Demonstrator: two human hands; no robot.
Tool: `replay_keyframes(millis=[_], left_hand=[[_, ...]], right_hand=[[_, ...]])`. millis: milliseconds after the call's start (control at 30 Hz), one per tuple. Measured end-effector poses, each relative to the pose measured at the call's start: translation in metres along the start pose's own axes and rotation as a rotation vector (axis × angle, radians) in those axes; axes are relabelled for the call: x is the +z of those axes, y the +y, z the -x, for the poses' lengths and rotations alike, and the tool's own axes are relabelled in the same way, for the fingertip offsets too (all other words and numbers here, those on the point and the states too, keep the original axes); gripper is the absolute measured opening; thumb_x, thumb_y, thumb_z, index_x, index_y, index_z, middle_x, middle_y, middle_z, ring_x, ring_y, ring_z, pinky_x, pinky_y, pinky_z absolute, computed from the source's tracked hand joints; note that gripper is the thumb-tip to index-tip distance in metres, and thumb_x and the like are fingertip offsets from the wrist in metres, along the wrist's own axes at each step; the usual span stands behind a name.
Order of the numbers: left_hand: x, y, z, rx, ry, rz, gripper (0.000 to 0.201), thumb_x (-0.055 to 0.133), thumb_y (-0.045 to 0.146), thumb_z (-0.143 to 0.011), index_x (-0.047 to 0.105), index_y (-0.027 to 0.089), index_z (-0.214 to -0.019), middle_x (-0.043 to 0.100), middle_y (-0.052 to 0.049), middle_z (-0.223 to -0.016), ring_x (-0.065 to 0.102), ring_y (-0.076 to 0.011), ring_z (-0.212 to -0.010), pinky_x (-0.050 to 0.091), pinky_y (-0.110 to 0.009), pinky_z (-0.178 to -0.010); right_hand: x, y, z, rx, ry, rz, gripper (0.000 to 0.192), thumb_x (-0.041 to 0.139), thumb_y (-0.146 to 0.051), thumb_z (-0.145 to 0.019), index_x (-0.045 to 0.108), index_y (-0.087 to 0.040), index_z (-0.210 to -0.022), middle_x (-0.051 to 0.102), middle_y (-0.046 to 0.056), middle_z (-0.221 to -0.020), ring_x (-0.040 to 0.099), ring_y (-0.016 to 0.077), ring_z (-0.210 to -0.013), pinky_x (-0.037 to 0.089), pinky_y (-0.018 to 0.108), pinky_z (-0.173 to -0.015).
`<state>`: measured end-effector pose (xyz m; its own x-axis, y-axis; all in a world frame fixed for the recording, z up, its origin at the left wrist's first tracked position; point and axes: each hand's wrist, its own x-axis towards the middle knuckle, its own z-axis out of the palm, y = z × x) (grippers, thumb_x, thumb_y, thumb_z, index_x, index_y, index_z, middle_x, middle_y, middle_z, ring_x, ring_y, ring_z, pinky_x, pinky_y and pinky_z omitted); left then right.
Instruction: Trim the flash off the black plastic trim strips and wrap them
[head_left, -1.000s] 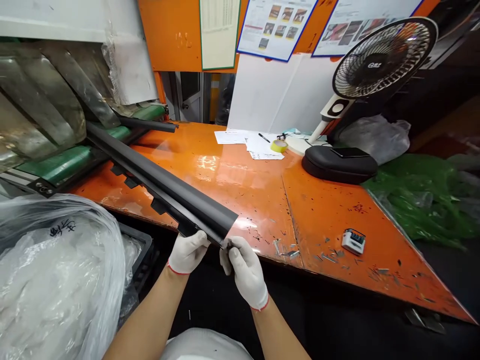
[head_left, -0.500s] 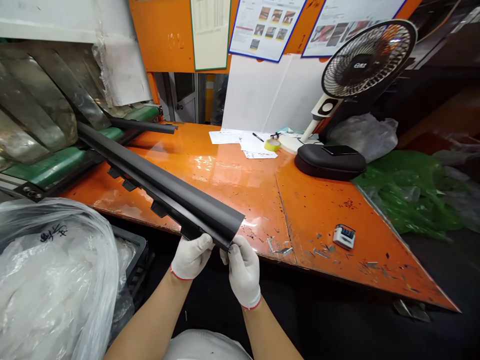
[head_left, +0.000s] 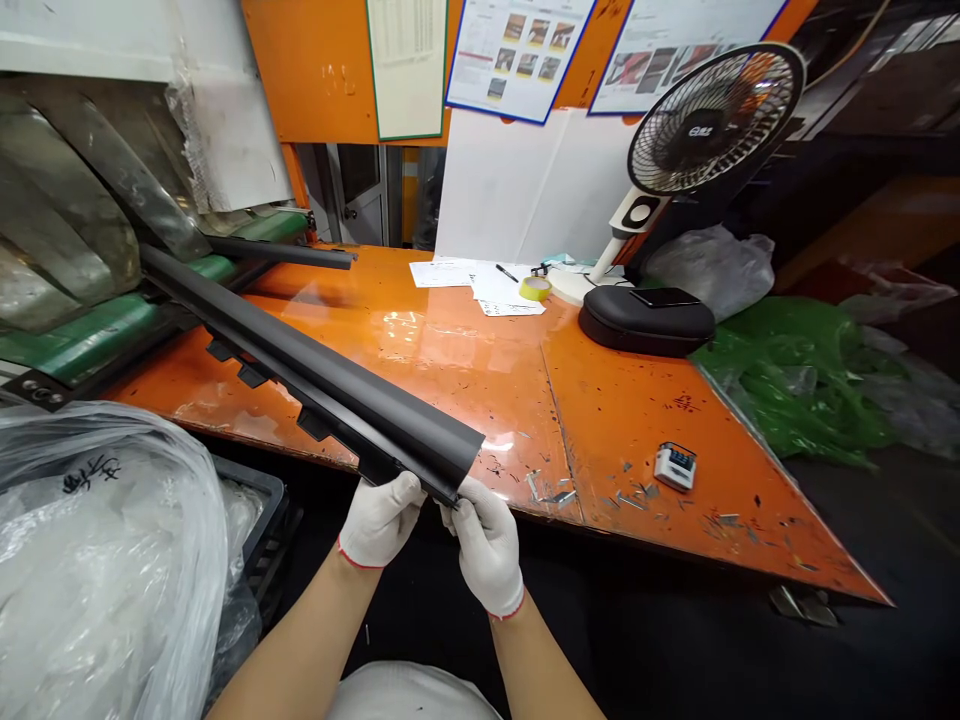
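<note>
Your left hand (head_left: 379,518) and right hand (head_left: 486,540), both gloved, sat side by side at the near end of the black strip (head_left: 315,375); the fingers of each were closed on that end, the left on its lower edge, the right at the corner; the strip's long axis ran away from you up and to the left, over the counter (head_left: 600,420) edge toward the green machine (head_left: 97,330); neither hand was nearer. A second black strip (head_left: 281,253) lay beyond it; a plastic bag (head_left: 97,560) bulked at your left; a small counter device (head_left: 675,466) and scraps (head_left: 551,492) lay to the right, well apart.
</note>
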<state>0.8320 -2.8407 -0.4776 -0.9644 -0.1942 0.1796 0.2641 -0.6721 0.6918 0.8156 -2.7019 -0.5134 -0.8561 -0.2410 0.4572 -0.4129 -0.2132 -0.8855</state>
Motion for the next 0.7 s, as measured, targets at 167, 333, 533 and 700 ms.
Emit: replay_keyframes(millis=[167,333,533,700], left_hand=[[0.009,0.006,0.000,-0.026,-0.036,-0.077,0.030,0.092,0.048,-0.088,0.083,0.023,-0.101,0.081,-0.003,-0.087,0.078,-0.0207,-0.076,0.069,-0.033,-0.072],[0.015,0.006,0.005,-0.028,0.038,-0.130,0.032,0.092,0.051,-0.087,0.081,0.023,-0.098,0.080,-0.005,-0.091,0.080,-0.0271,-0.091,0.071,-0.041,-0.083],[0.018,0.007,0.010,-0.042,0.203,-0.152,0.042,0.098,0.048,-0.080,0.080,0.023,-0.108,0.082,-0.005,-0.106,0.080,-0.0255,-0.101,0.068,-0.038,-0.094],[0.026,0.012,0.009,-0.050,0.211,-0.150,0.042,0.099,0.047,-0.079,0.080,0.021,-0.106,0.081,-0.005,-0.105,0.078,-0.0231,-0.099,0.067,-0.035,-0.093]], right_hand=[[0.001,0.001,0.004,0.041,0.036,-0.026,0.032,0.055,-0.042,-0.113,0.076,-0.020,-0.103,0.057,0.001,-0.073,0.049,0.0152,-0.061,0.042,0.031,-0.057],[0.002,-0.004,0.002,0.072,0.042,-0.031,0.038,0.055,-0.046,-0.113,0.071,-0.020,-0.090,0.055,0.001,-0.072,0.047,0.0149,-0.062,0.040,0.031,-0.058],[-0.002,0.000,0.004,0.058,0.052,-0.039,0.030,0.055,-0.042,-0.114,0.077,-0.021,-0.114,0.061,0.003,-0.079,0.050,0.0158,-0.065,0.043,0.032,-0.061],[-0.008,0.004,0.003,0.011,0.026,0.030,0.032,0.054,-0.041,-0.113,0.079,-0.022,-0.120,0.062,0.003,-0.078,0.052,0.0170,-0.066,0.044,0.033,-0.061]])
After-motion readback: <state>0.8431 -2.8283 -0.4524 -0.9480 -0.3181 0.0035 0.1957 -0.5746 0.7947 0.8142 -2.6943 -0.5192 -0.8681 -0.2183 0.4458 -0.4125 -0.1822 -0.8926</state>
